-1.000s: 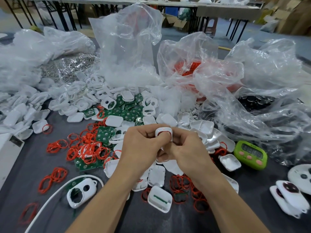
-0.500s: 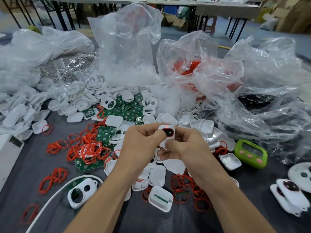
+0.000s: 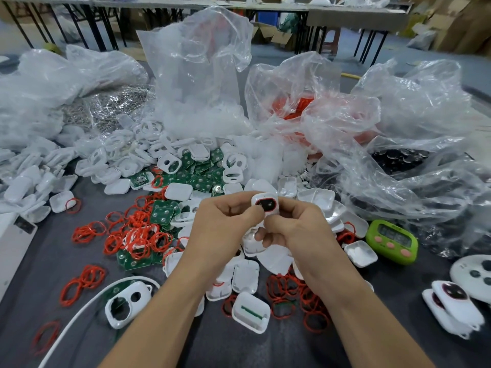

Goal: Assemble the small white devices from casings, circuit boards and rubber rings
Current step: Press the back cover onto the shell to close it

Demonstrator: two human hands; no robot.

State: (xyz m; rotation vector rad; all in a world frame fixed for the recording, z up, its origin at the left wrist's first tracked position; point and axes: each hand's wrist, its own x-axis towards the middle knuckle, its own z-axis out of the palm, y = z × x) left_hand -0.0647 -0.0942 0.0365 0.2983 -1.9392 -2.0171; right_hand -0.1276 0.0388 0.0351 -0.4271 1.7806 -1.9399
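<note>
- a small white device (image 3: 265, 207) with a dark, red-rimmed window is held above the counter (image 3: 233, 349).
- it is pinched between the left hand (image 3: 225, 229) and the right hand (image 3: 297, 231), which are brought together.
- red rubber rings (image 3: 132, 235), green circuit boards (image 3: 204, 176) and white casings (image 3: 251, 312) are strewn beneath.
- a green timer (image 3: 392, 241) is seen to the right.

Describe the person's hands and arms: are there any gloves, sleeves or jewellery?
Both are bare. The left hand and right hand wear no gloves, and no rings show. The left forearm and right forearm have no sleeves, watch or bracelet as far as the bottom edge of the picture.
</note>
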